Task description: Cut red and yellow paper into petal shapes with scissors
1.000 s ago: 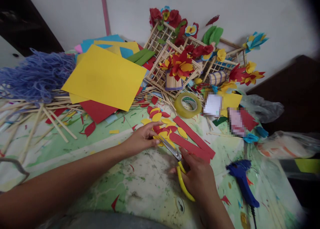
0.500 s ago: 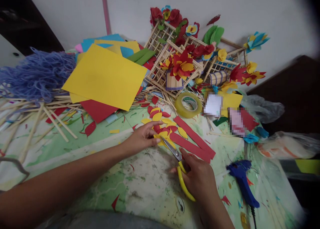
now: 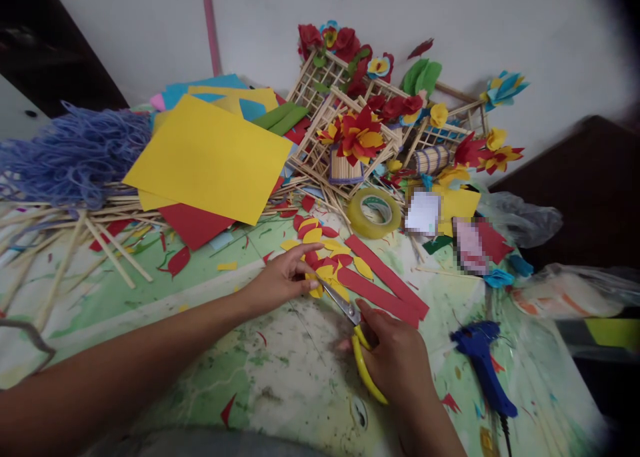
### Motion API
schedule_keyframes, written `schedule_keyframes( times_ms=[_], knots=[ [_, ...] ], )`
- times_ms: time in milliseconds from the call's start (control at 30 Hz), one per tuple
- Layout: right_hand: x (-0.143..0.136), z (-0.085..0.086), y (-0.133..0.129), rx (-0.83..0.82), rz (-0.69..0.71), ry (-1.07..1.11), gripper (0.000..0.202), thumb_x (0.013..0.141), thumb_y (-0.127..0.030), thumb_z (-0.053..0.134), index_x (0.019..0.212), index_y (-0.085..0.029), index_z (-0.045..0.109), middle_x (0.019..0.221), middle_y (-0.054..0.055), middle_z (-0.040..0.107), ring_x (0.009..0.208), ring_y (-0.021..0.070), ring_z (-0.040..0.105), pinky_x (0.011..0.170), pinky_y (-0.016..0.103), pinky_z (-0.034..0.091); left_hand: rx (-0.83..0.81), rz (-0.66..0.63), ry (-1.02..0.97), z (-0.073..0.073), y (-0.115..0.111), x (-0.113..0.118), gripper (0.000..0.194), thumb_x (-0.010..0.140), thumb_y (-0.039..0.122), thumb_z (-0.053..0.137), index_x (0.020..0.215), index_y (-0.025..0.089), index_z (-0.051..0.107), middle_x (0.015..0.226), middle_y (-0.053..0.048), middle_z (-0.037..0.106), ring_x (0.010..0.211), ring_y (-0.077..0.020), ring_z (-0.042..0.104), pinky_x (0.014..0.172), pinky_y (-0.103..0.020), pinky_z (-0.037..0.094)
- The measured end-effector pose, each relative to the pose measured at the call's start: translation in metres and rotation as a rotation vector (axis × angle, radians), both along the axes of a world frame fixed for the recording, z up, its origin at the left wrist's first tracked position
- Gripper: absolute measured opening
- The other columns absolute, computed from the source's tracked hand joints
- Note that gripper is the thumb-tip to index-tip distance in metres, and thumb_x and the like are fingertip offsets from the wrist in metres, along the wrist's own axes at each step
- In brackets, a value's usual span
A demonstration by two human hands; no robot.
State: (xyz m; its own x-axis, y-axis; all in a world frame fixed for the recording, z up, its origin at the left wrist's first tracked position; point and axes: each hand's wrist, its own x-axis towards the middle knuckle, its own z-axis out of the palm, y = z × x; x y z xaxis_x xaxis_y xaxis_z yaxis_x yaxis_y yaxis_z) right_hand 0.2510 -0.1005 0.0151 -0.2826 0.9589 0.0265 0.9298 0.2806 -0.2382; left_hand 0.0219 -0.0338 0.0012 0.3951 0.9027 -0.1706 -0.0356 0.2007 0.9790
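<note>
My right hand [image 3: 397,350] is closed around the yellow handles of a pair of scissors [image 3: 345,305]. Their metal blades point up and left, with the tips at a small yellow paper piece [image 3: 314,286]. My left hand [image 3: 283,276] pinches that piece between thumb and fingers, partly hiding it. Just beyond lie several cut petals in yellow and red [image 3: 311,232], heaped loosely on the table. Two red paper strips [image 3: 385,270] stretch out to the right of the petals, close to the scissors.
Yellow paper sheets [image 3: 210,157] cover a stack at the back left, beside a tangle of purple yarn [image 3: 75,150]. Bamboo-stick frames with paper flowers [image 3: 360,137] lean at the wall behind a tape roll [image 3: 374,213]. A blue glue gun [image 3: 484,364] lies right.
The view has shifted slightly. Both hands keep nearly the same position, with the scissors still at the yellow paper piece.
</note>
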Motion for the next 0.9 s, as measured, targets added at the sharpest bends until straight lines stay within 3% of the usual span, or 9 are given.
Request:
schedule_keyframes(
  times_ms=[467,900],
  knots=[
    [-0.0013,0.003,-0.0001,-0.009,0.03,-0.017,0.047,0.077,-0.037,0.055,0.121,-0.019,0.059,0.077,0.003,0.068,0.063,0.0157,0.061,0.054,0.026,0.037,0.01,-0.032,0.003,-0.0034,-0.0008,-0.0019,0.071,0.072,0.025,0.066,0.135,0.024,0.034,0.077,0.003,0.062,0.067,-0.0112,0.053,0.061,-0.022,0.04],
    [0.0002,0.0002,-0.0009,-0.009,0.031,0.005,0.048,0.079,-0.037,0.055,0.123,-0.019,0.057,0.073,0.003,0.066,0.061,0.0153,0.059,0.055,0.025,0.039,-0.011,-0.021,-0.002,0.0002,-0.0004,-0.0007,0.074,0.072,0.028,0.066,0.136,0.02,0.03,0.072,0.003,0.059,0.063,-0.0108,0.051,0.06,-0.023,0.038]
  ],
)
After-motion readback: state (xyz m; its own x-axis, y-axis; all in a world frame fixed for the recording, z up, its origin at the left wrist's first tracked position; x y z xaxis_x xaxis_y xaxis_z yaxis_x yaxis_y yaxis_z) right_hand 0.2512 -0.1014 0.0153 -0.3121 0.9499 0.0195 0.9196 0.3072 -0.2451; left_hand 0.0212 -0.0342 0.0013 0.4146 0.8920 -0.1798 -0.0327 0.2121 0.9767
